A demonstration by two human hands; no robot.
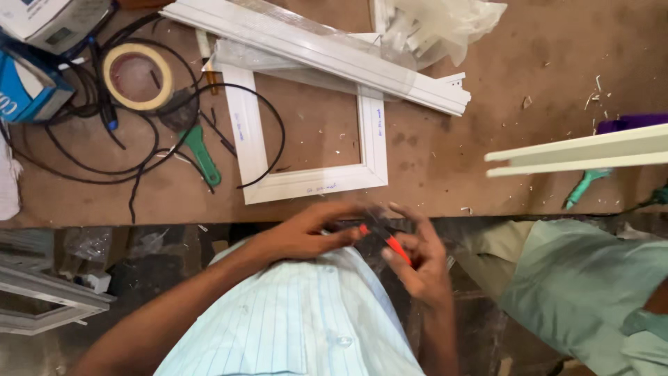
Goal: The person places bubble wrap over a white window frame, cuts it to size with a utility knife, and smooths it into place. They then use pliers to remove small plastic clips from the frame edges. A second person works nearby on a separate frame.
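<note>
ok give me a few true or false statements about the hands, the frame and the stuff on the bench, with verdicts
1. Both hands, left hand and right hand, meet on a small red and black tool. True.
2. The white frame lies flat on the brown bench. True.
3. The roll of tape sits inside the white frame. False: it lies to the left of the frame, among the black cables.
4. The green-handled tool is held in the left hand. False: it lies on the bench, left of the frame.
5. A black cable crosses the frame's left side. True.
</note>
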